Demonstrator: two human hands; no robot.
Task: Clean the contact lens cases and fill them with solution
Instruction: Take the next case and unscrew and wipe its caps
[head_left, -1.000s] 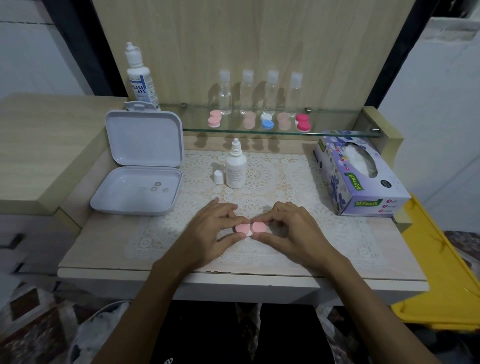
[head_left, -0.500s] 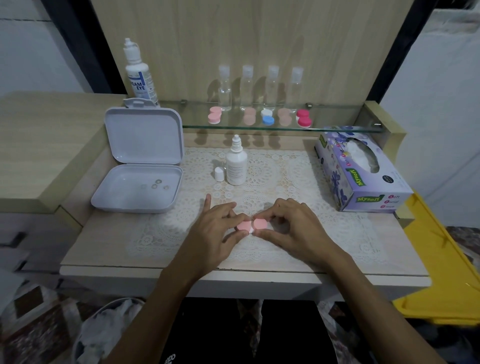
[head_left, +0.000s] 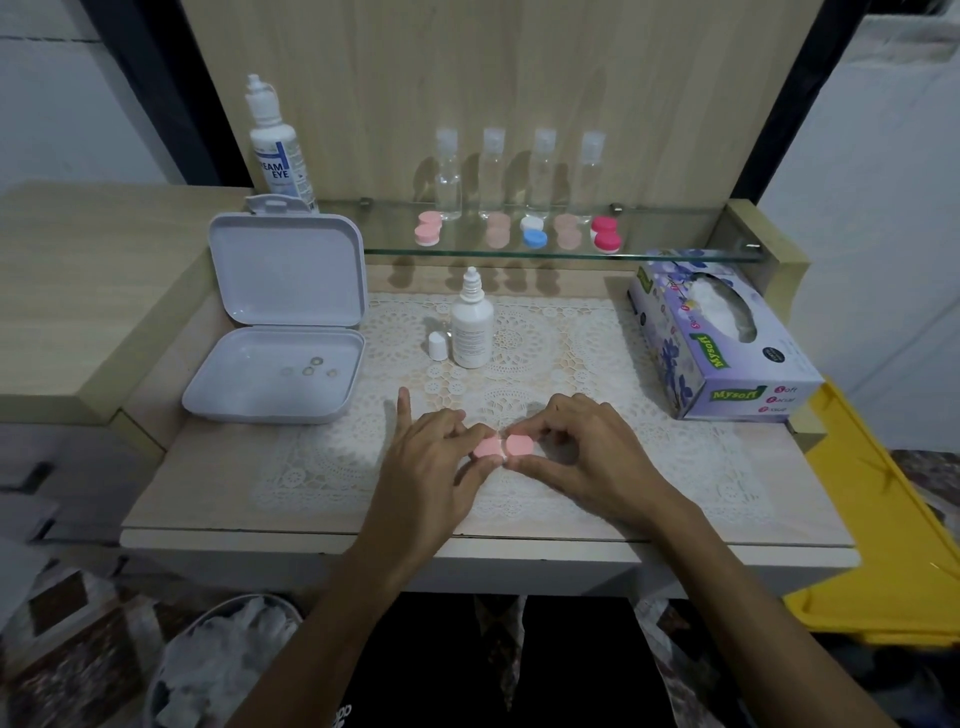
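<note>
A pink double contact lens case (head_left: 503, 446) lies on the lace mat near the table's front. My left hand (head_left: 431, 457) pinches its left cap between thumb and fingers, with the index finger sticking out straight. My right hand (head_left: 576, 452) pinches the right cap the same way. Behind the case stands a small white solution bottle (head_left: 471, 325) with its nozzle bare, and its white cap (head_left: 437, 346) sits just to its left. Several more lens cases (head_left: 534, 232) in pink, blue-and-white and magenta rest on the glass shelf.
An open white hinged box (head_left: 280, 332) holding a few lenses sits at the left. A tall solution bottle (head_left: 275, 148) stands behind it. Several clear small bottles (head_left: 519, 171) line the shelf. A tissue box (head_left: 719, 338) is at the right, and a yellow bin (head_left: 883, 519) stands beyond the table edge.
My left index finger has lifted off and now points straight out. Both hands keep their hold on the pink case, which has stayed in the same spot.
</note>
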